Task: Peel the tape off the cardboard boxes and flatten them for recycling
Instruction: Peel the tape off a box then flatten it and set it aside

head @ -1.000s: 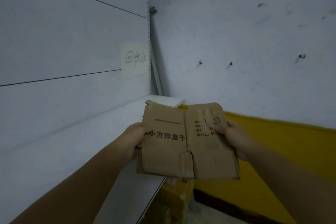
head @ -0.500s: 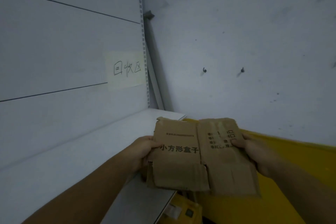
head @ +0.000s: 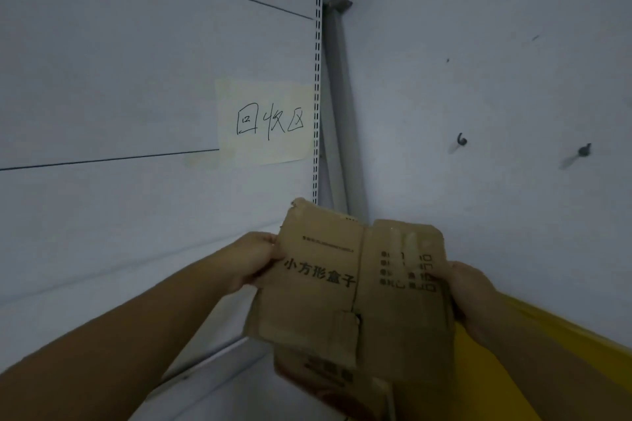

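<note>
I see the flattened cardboard box (head: 342, 287), printed face toward me (text upright), long axis running away from me. The left hand (head: 253, 263) and right hand (head: 468, 287) grip its side edges with curled fingers.

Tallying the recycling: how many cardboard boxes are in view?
2. A flattened box is held up between the left hand and the right hand. A second box shows just beneath its lower edge, mostly hidden. More could lie behind.
</note>
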Demonstrator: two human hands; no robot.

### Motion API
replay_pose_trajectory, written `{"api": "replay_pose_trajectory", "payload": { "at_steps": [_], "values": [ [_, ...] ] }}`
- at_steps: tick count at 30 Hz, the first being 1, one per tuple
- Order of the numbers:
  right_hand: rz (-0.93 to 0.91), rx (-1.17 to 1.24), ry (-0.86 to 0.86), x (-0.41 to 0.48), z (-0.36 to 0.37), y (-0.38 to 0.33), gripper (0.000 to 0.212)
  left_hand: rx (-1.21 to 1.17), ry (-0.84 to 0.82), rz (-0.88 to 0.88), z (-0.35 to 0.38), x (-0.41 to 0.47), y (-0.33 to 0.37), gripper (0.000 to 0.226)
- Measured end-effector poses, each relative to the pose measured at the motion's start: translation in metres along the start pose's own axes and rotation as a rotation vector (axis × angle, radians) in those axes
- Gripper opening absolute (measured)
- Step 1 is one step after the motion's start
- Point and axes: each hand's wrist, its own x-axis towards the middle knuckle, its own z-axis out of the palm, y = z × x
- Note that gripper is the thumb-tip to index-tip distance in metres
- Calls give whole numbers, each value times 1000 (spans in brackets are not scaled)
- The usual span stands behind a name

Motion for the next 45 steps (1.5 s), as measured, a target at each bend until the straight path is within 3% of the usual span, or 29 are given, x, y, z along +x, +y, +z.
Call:
{"api": "replay_pose_trajectory", "payload": {
  "at_steps": [6,9,12,17,25,29,32,35,37,41,43,45],
  "values": [
    [86,0,-111,71,14,-15,19,279,130,118,7,110,32,31],
    [147,10,-166,101,18,-20,22,370,279,197,11,158,44,35],
    [191,55,-215,126,23,-18,16,426,243,191,20,191,43,29],
    [158,89,-270,174,29,-28,17,638,68,45,28,218,47,44],
    [131,232,-477,261,20,-44,21,239,-44,-366,6,193,36,68],
    [176,334,-607,292,36,-34,25,91,76,-398,0,173,49,74],
    [156,359,-711,299,47,-19,22,245,240,-460,0,163,54,50],
    [111,154,-883,295,38,-13,16,442,379,-454,0,165,53,48],
    [98,32,-952,293,24,-13,25,441,393,-407,-1,167,55,50],
    [111,43,-813,302,3,-11,24,232,303,-317,-4,181,45,55],
    [66,46,-715,304,0,-13,17,308,271,-296,-6,192,47,57],
    [-59,-68,-648,303,0,-12,25,495,219,-258,-5,206,53,56]
  ]
}}
